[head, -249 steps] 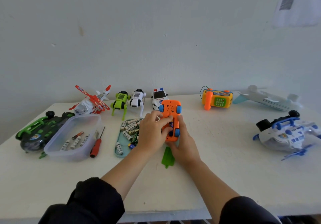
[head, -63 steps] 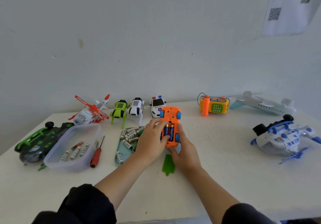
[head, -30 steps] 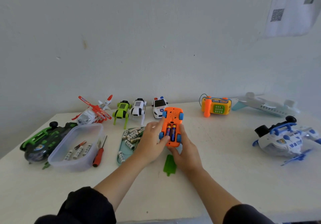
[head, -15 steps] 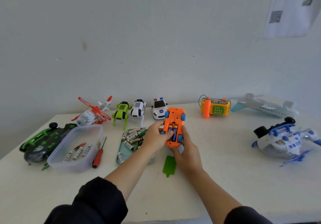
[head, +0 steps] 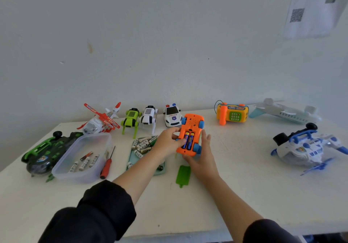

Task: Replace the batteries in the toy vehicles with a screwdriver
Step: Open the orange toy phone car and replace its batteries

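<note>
Orange toy car (head: pixel 191 129) between both hands' fingers (head: pixel 177 142)

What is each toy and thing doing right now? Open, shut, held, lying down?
orange car: upside down, battery bay open, two batteries in
green cover: off, flat on table
left hand: gripping the car
right hand: cradling the car
red screwdriver: lying unused
clear tub: lidless
</note>
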{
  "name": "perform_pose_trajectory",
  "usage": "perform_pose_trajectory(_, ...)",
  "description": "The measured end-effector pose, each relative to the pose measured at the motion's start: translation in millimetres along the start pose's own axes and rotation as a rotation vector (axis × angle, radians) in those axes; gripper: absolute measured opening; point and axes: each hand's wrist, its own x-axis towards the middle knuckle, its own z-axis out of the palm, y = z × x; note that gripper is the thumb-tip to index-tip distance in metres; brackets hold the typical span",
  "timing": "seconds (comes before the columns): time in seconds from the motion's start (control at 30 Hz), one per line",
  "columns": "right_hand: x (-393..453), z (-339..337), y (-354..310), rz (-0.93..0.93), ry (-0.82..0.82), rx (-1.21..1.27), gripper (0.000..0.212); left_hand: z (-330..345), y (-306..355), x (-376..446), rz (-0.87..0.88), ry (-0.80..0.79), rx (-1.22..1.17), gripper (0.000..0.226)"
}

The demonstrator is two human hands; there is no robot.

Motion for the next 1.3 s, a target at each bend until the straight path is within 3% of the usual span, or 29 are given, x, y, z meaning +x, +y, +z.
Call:
perform_pose_trajectory(0.07,0.0,-2.4,0.9,0.002,0.036,0.052,0.081,-3.4,4.5,-2.0,0.009,-0.086,0.067,0.038)
perform_pose_trajectory(0.2,1.2,-7.5,4.5,0.023,0.153,0.123,0.065,-4.7,0.3,-7.1,-0.099,-0.121,0.445,0.053)
perform_pose_trajectory(0.3,1.8,-7.5,4.8,0.035,0.203,0.123,0.067,5.9,-8.0,-21.2,-0.229,-0.220,0.593,0.034)
perform_pose_trajectory(0.47,2.8,-5.3,5.3,0.013,0.178,0.114,0.065,18.3,-6.0,-29.1,-0.177,-0.304,0.877,0.046)
perform_pose_trajectory(0.63,2.4,-5.5,7.6,-0.006,0.169,0.116,0.068,10.6,8.1,-28.8,-0.154,-0.336,1.005,0.008)
perform_pose_trajectory(0.73,2.4,-4.9,9.9,-0.018,0.154,0.106,0.070,-4.7,12.0,-25.0,-0.188,-0.409,0.825,0.024)
perform_pose_trajectory(0.83,3.2,-4.6,11.6,-0.037,0.133,0.109,0.072,-26.5,18.6,-21.2,-0.270,-0.477,0.311,0.027)
perform_pose_trajectory(0.9,3.8,-4.1,13.6,-0.043,0.125,0.126,0.072,-35.2,24.7,-18.2,-0.218,-0.405,-0.057,0.032)
perform_pose_trajectory(0.97,4.2,-3.4,14.2,-0.059,0.124,0.110,0.072,-34.7,30.1,-14.3,-0.123,-0.223,-0.290,0.032)
perform_pose_trajectory(1.1,3.0,-3.6,12.1,-0.077,0.117,0.121,0.071,-18.1,33.1,-7.6,-0.035,0.090,-0.338,0.032)
perform_pose_trajectory(1.3,2.9,-4.2,13.7,-0.087,0.129,0.094,0.072,-6.5,34.4,-4.3,-0.109,0.181,-0.464,0.024)
